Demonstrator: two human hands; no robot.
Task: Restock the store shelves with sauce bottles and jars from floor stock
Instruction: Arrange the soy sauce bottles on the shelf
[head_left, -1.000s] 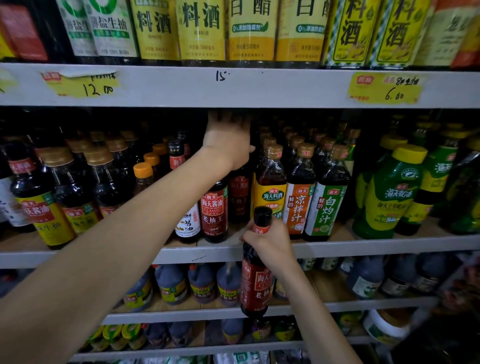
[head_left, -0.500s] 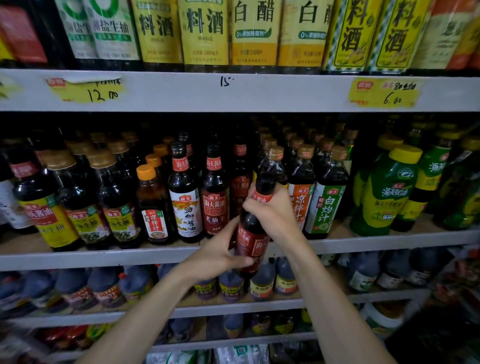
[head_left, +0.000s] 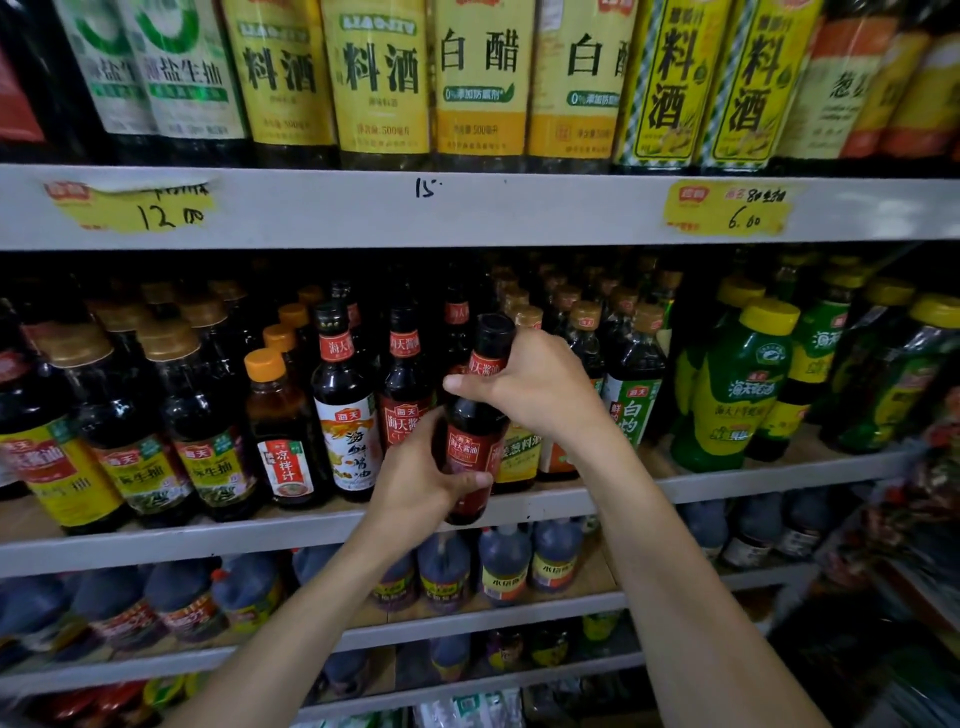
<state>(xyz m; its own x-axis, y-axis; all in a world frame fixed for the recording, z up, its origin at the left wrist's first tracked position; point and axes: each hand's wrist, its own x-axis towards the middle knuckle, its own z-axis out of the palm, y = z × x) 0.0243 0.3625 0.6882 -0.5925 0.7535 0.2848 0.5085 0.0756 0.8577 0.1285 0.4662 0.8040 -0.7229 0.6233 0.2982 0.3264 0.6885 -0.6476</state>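
Both hands are clamped on one dark soy sauce bottle (head_left: 470, 449): the left hand (head_left: 415, 483) is wrapped round the lower body with the thumb across the foot of the red label, and the right hand (head_left: 540, 387) is curled round the neck just under the black cap (head_left: 493, 330). The bottle is held in front of the middle shelf (head_left: 208, 540), tilted a little with the cap leaning to the right, and its base sits level with the shelf's front lip, so it is judged not yet set down. A matching red-labelled bottle (head_left: 408, 410) stands just to its left and a yellow-labelled cooking wine bottle (head_left: 519, 457) just to its right; whether a free slot lies behind it cannot be told, as the held bottle and hands cover that spot. Step in hand is judged to be seating the bottle in the front row. For a clean placement, the base should be lifted clear of the lip, the bottle brought upright, then slid back between the two neighbours without knocking them. The label should be turned outward to match the row. Grip at the neck should be released last, once the base is seen to rest flat.
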